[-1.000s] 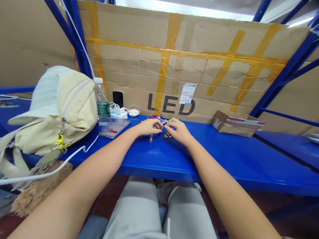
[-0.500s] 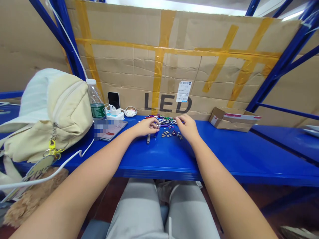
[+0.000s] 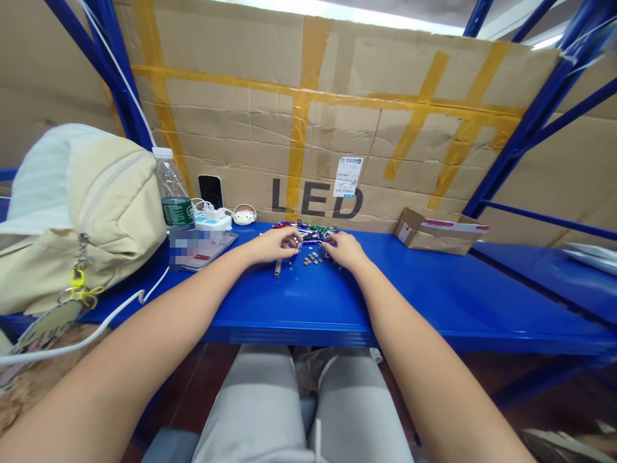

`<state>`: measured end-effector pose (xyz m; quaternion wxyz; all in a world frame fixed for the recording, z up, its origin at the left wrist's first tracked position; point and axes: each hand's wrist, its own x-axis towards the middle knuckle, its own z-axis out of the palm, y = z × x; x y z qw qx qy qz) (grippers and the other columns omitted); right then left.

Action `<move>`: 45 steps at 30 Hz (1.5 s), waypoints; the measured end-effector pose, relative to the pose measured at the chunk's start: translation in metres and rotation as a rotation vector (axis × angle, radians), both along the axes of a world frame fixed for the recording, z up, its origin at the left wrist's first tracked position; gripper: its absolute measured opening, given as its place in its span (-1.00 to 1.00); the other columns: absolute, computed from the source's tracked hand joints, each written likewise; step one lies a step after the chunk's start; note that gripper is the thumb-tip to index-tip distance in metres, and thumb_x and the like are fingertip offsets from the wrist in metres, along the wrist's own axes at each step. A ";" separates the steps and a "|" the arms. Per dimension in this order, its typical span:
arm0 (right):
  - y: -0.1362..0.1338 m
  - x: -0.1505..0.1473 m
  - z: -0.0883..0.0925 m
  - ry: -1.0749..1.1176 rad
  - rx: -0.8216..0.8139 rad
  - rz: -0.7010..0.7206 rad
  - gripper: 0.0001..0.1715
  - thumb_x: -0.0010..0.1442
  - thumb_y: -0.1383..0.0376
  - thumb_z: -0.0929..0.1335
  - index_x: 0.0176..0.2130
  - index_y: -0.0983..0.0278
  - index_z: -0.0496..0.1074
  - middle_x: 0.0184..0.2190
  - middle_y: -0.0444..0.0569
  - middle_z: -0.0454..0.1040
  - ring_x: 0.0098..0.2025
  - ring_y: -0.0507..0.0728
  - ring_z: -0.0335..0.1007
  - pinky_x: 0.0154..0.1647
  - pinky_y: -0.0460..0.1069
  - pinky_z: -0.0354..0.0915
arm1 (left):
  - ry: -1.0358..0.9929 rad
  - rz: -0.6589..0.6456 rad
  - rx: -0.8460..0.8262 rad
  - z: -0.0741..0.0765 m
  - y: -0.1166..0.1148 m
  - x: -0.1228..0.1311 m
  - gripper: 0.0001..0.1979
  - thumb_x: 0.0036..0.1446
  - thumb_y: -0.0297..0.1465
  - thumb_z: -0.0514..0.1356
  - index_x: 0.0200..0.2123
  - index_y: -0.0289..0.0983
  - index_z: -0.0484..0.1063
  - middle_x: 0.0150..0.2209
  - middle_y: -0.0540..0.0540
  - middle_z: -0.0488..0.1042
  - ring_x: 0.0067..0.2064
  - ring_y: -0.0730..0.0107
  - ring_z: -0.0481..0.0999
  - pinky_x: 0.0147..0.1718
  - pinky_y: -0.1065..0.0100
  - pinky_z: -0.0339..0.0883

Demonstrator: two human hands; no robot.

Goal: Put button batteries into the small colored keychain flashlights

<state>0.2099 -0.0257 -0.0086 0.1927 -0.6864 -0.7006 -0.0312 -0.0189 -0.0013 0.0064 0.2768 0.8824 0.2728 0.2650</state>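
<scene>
My left hand (image 3: 278,244) is closed, its thumb and fingers pinching a small blue metallic tube (image 3: 294,258) whose upper part the fingers hide. Just below that hand, a silver tube (image 3: 278,268) lies on the blue table. My right hand (image 3: 346,249) has its fingers curled down at the near right side of a pile of small coloured metallic tubes (image 3: 311,231). Whatever is between its fingertips is too small to make out. Several small round button cells (image 3: 312,259) lie between the two hands, and small parts beneath my right hand are partly covered.
A small open cardboard box (image 3: 438,233) stands at the back right of the blue table (image 3: 434,292). To the left are a cream backpack (image 3: 110,206), a water bottle (image 3: 176,199), a phone (image 3: 209,251), a power strip (image 3: 212,220) and a white cable (image 3: 116,325). A large carton (image 3: 231,141) closes off the back.
My right hand has moved left and lower, over the small parts beside the button cells. My left hand stays at the tube. The whole view has shifted slightly.
</scene>
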 end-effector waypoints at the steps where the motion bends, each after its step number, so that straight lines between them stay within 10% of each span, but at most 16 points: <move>1: 0.003 -0.004 0.000 -0.009 -0.008 0.012 -0.64 0.25 0.18 0.29 0.01 0.28 0.34 0.00 0.04 0.37 -0.06 0.14 0.36 -0.08 0.14 0.34 | -0.001 0.001 -0.015 -0.001 0.000 0.001 -0.68 0.00 -0.45 0.19 -0.12 -0.28 0.31 -0.28 -0.06 0.49 -0.29 0.40 0.52 -0.29 0.37 0.37; 24: -0.014 -0.034 0.005 0.453 0.248 0.411 -0.78 0.15 0.23 0.26 -0.36 0.30 0.44 -0.38 -0.05 0.50 -0.35 0.07 0.34 -0.30 -0.05 0.22 | 0.006 0.052 0.059 -0.002 -0.006 0.009 -0.69 0.17 -0.29 0.08 -0.13 -0.35 0.45 -0.31 -0.11 0.54 -0.38 0.39 0.50 -0.41 0.40 0.37; 30: -0.021 -0.036 0.008 0.436 0.255 0.420 -0.82 0.09 0.32 0.29 -0.53 0.25 0.29 -0.47 -0.05 0.39 -0.35 0.11 0.26 -0.24 -0.01 0.13 | -0.030 0.093 0.328 -0.006 -0.001 0.012 -0.76 0.16 -0.36 0.13 -0.14 -0.31 0.49 -0.16 -0.14 0.53 -0.10 0.27 0.48 -0.06 0.28 0.30; 45: -0.029 -0.034 0.015 0.786 -0.138 0.546 -0.66 0.17 0.10 0.16 -0.54 0.22 0.17 -0.67 -0.21 0.13 -0.65 -0.02 0.02 -0.59 -0.07 0.16 | 0.149 0.039 0.789 0.007 -0.015 0.008 -0.72 0.30 -0.35 -0.02 -0.07 -0.21 0.45 -0.15 -0.17 0.52 -0.09 0.29 0.43 -0.07 0.22 0.14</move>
